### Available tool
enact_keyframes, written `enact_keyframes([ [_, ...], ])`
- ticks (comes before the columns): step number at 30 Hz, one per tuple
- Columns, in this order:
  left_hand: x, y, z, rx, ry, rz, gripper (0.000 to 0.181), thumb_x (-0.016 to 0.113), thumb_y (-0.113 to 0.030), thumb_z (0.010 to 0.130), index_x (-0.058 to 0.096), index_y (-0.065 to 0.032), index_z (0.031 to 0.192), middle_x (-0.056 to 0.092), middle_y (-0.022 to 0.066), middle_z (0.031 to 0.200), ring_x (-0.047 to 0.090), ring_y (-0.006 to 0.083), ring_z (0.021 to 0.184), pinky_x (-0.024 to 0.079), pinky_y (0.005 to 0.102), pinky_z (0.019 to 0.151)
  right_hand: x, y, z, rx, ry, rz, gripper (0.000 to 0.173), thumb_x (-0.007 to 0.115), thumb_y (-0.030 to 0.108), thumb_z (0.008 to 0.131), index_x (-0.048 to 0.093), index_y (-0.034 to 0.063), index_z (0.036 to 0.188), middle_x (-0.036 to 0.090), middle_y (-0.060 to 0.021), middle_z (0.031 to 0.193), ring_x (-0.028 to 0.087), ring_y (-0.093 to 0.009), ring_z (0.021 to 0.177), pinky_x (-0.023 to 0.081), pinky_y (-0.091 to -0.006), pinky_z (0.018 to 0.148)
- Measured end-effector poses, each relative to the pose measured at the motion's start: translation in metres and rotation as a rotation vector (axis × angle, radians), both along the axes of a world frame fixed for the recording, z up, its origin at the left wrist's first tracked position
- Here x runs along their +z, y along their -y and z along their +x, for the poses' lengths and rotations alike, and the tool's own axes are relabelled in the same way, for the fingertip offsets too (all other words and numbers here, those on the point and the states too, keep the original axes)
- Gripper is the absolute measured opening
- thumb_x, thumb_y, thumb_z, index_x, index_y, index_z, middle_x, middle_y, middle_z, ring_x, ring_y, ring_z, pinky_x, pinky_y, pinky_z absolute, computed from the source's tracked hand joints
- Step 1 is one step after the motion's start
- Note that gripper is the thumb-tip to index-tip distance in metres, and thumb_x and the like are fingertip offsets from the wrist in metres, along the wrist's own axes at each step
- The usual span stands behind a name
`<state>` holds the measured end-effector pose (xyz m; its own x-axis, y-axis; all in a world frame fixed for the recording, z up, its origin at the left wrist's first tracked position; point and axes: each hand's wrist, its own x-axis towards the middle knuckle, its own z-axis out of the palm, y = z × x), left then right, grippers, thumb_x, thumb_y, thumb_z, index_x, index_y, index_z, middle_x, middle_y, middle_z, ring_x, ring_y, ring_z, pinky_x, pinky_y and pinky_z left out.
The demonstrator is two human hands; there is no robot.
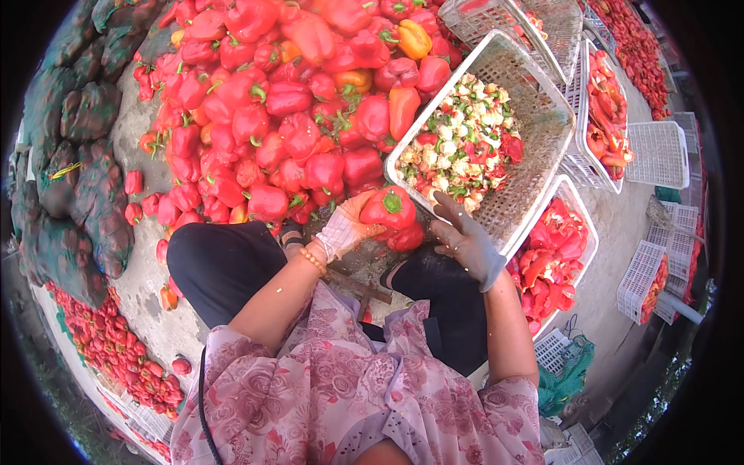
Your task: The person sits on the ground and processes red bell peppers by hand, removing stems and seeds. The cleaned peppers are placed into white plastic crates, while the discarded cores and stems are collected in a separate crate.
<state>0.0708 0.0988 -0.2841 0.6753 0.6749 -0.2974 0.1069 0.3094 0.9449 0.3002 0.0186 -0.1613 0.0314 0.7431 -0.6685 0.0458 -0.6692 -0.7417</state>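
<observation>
My left hand (344, 229), in a pale glove with a beaded bracelet at the wrist, grips a red bell pepper (389, 206) with its green stem end facing up. Just below it shows another red pepper (406, 237); whether the hand also supports that one, I cannot tell. To the right, my right hand (469, 239) wears a grey coated glove. Its fingers are apart, and no object shows in them. They overlap the near rim of a white plastic crate (537, 174) that holds cut pepper cores (459, 139) with pale seeds and green stems.
A large heap of red bell peppers (256, 116) rises ahead. At right, one crate (592, 232) holds opened pepper pieces (552, 261), and another holds cut peppers (607, 116). Filled dark mesh sacks (93, 192) line the left. A green net (561, 372) lies at lower right.
</observation>
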Motion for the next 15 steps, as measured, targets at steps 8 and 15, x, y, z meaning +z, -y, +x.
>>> enact_keyframes([
  [8, 0.070, -0.003, -0.014, 0.037, -0.120, 0.302, 0.088, 0.073, -0.049, 0.081, 0.036, -0.0035, 0.145, 0.045, 0.0188, 0.142, 0.043, 0.0297, 0.134, 0.036, 0.0395, 0.111, -0.017, -0.030, -0.049, 0.041, -0.324, 0.227, 0.061, 0.059, 0.026, 0.090, 0.038, 0.0078, 0.145, 0.052, -0.0126, 0.134, 0.062, -0.028, 0.109, 0.058, -0.0402, 0.082],
  [15, 0.018, -0.019, 0.015, -0.111, -0.212, 0.091, 0.105, 0.062, -0.069, 0.077, 0.028, -0.0025, 0.150, 0.040, 0.0261, 0.147, 0.039, 0.0377, 0.136, 0.032, 0.0404, 0.112, -0.019, -0.024, -0.066, -0.033, 0.032, 0.398, 0.054, 0.057, 0.014, 0.084, 0.047, 0.0024, 0.136, 0.055, -0.0142, 0.128, 0.060, -0.026, 0.110, 0.056, -0.0356, 0.085],
])
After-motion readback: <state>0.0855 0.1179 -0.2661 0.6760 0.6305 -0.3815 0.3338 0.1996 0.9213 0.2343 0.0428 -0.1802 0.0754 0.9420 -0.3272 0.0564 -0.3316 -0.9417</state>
